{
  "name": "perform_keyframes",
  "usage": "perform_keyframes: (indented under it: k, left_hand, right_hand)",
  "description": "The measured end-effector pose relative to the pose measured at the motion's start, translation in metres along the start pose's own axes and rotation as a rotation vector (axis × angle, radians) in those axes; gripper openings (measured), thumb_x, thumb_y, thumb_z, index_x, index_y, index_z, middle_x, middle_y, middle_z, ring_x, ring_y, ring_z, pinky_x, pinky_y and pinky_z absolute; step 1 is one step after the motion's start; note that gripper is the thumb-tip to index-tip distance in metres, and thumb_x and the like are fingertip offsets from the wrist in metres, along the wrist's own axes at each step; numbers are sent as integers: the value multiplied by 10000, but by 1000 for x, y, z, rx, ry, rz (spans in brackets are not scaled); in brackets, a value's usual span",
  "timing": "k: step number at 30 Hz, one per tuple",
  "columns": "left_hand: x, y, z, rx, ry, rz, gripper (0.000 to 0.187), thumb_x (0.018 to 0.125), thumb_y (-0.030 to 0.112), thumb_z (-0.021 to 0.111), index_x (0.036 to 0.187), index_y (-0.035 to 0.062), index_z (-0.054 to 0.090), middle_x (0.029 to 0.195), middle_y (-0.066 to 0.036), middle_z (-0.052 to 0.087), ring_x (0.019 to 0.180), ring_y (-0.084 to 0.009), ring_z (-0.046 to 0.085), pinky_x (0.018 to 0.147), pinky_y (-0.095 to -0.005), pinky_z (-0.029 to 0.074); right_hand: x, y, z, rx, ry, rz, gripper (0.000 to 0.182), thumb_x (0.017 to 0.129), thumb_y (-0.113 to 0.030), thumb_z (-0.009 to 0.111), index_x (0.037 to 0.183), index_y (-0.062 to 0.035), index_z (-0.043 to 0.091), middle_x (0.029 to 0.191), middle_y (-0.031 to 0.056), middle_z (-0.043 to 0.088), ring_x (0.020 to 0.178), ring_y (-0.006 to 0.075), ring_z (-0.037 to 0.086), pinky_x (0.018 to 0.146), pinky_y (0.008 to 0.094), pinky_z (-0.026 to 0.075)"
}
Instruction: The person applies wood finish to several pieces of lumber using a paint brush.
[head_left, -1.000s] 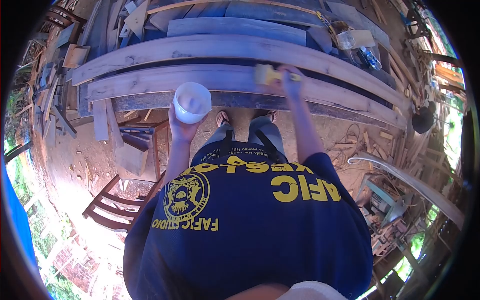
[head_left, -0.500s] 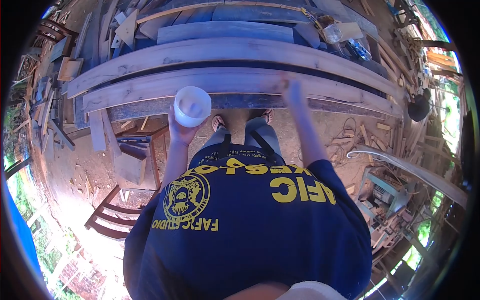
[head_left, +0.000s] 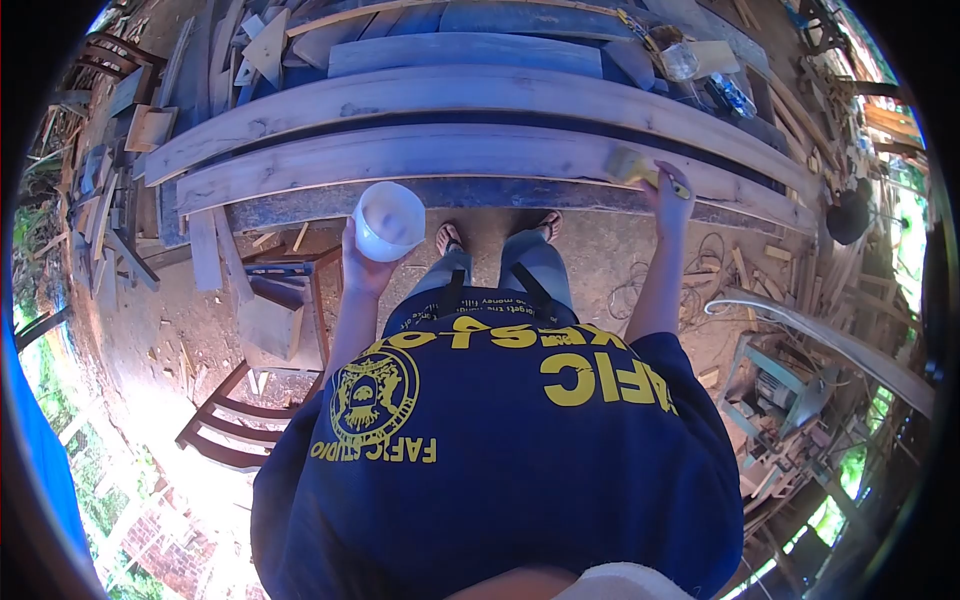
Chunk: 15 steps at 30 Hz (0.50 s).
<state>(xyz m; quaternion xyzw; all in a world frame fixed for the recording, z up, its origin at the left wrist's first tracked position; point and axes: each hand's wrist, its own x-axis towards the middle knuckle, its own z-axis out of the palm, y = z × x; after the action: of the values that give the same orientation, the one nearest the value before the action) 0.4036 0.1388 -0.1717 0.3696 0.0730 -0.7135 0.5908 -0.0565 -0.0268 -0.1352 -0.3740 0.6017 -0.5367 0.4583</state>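
My left hand (head_left: 368, 268) is wrapped round a white bowl (head_left: 390, 222), held in front of the workbench edge (head_left: 460, 192). Inside the bowl the contents are too blurred to make out. My right hand (head_left: 673, 190) grips a paintbrush (head_left: 636, 168) by its handle, its bristles pointing left at the nearer long board (head_left: 400, 152). Whether the bristles touch the wood I cannot tell. A second long board (head_left: 470, 90) lies parallel behind it, across a dark gap.
Wood pieces and a clear container (head_left: 680, 62) lie at the back of the bench. A wooden chair (head_left: 235, 415) stands at the lower left. At the right are a curved wooden piece (head_left: 820, 335), a machine (head_left: 775, 385) and scraps on the ground.
My right hand has moved right along the nearer board with the paintbrush, which now shows more clearly. My left hand still holds the bowl. The view has shifted slightly.
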Motion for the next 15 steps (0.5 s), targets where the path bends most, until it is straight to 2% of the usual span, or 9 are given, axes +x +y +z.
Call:
perform_keyframes:
  k: [1,2,4,6,8,11,13,14,15]
  left_hand:
    - [3,-2,1,17,13,-17,647,833,622,455,1359,254,371,1384,-82,384,1279,-331,376,966,-595,349]
    - [7,-5,1,18,10,-20,647,833,622,455,1359,254,371,1384,-82,384,1279,-331,376,966,-595,349]
    - [14,-11,3,89,-49,-24,658,847,609,449,1379,234,350,1389,-79,382,1279,-316,384,966,-582,363]
    - [20,-13,10,122,-70,-28,670,851,605,450,1389,223,338,1392,-75,382,1279,-309,386,968,-566,372]
    - [24,-15,16,156,-89,-33,681,855,601,451,1400,211,326,1395,-72,381,1280,-302,388,970,-550,381]
    - [29,-17,22,195,-49,-8,700,848,549,519,1398,169,311,1353,-105,421,1241,-304,439,976,-555,395]
    - [36,-18,18,307,-117,74,707,854,510,544,1409,162,279,1362,-111,408,1256,-294,421,989,-538,389]
    - [38,-18,19,309,-122,70,707,854,510,544,1409,162,279,1362,-111,408,1256,-294,421,989,-538,389]
    - [39,-17,20,342,-195,79,707,859,489,550,1416,162,263,1363,-115,404,1263,-292,412,998,-524,385]
  right_hand:
    - [2,-2,-5,-135,34,-72,159,900,-58,536,1001,-2,644,990,103,601,896,204,614,717,288,561]
    - [5,0,-5,-482,37,-220,162,892,-76,547,992,-22,663,949,85,619,846,180,620,675,287,542]
    - [-7,15,19,-1003,70,-455,153,883,-106,553,967,-54,669,913,87,662,820,197,649,698,307,531]
    - [-34,28,62,-673,-81,-254,130,863,-124,573,935,-82,672,921,104,686,840,249,669,727,319,517]
    - [-74,15,107,-911,-253,-557,115,847,-105,576,912,-74,666,934,98,684,891,235,666,747,322,512]
    - [-110,-9,146,-700,-388,-545,122,837,-45,564,910,-53,661,884,57,682,904,186,657,709,328,529]
    - [-121,-15,153,-157,-531,53,135,830,6,552,908,-32,656,866,29,672,911,151,644,717,334,534]
    - [-127,-26,155,-158,-524,51,135,830,6,552,908,-32,656,866,29,672,911,151,644,717,334,534]
    - [-132,-41,157,66,-544,244,144,831,19,546,921,-20,652,888,44,671,909,150,642,726,321,540]
